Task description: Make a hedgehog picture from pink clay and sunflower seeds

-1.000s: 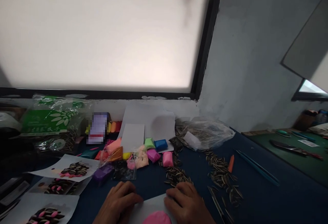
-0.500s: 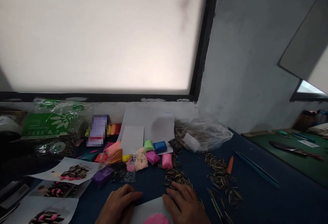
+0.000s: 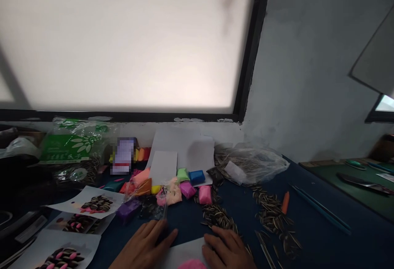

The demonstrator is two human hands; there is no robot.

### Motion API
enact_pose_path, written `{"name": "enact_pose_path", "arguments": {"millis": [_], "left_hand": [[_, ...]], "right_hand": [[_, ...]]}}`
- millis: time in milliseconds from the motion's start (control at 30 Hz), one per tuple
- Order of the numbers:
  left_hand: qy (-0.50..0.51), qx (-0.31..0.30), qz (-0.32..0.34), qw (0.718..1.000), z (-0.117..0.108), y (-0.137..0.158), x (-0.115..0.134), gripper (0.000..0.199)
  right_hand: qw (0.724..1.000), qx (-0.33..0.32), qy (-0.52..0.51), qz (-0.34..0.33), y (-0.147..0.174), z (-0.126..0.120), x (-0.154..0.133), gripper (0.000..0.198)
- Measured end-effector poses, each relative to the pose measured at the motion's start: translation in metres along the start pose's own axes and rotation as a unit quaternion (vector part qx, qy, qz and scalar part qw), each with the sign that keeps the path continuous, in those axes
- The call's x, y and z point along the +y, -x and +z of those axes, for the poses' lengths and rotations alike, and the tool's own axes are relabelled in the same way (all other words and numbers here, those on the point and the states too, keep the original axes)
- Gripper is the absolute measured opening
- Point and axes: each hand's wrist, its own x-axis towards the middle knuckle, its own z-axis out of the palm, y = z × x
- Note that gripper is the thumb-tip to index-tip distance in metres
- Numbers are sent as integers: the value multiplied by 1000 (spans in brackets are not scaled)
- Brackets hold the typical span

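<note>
Your left hand (image 3: 144,245) lay at the left side of a white sheet (image 3: 184,249), its thumb and forefinger parted with a gap between them and nothing pinched there. Your right hand (image 3: 226,247) rested over the sheet's right edge, fingers slightly spread; its thumb was hidden, so I couldn't tell whether it had hold of the paper or merely pressed on it. The sheet sat at the near edge of the view, between your hands, bearing a rounded pink piece (image 3: 192,264) cut off by the bottom of the frame. Just beyond your right fingers was a heap of striped seeds (image 3: 220,217), with a slim metal tool (image 3: 265,249) to that hand's right. Past your left hand lay a purple packet (image 3: 127,209), and further left, printed pictures (image 3: 95,203) overlapped on the blue tabletop (image 3: 320,244).
</note>
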Motion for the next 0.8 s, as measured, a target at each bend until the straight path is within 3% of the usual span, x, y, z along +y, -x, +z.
{"name": "enact_pose_path", "arguments": {"millis": [67,200,333,467,567,667,700,800], "left_hand": [[-39,0,17,999,11,1,-11,46],[-37,9,-15,999,21,-1,-22,61],[97,-6,19,995,-3,-14,5,46],[188,-12,-20,982,-31,-32,34,38],[149,-20,-26,988,-35,-39,30,35],[87,31,-50,994,-33,-35,18,43],[105,13,-63,992,-32,-31,16,43],[152,44,-75,985,-31,-14,17,43]], "right_hand": [[1000,-3,-4,-18,-1,-2,3,22],[1000,6,-2,-18,-2,-5,3,23],[1000,28,6,-11,-3,-3,-1,17],[1000,17,10,-11,-3,-2,-3,20],[1000,22,15,-9,-4,-5,-3,22],[1000,4,13,-4,-6,-10,-1,20],[1000,-7,8,-7,-6,-12,0,18],[1000,-22,-2,-16,-5,-15,3,16]]}}
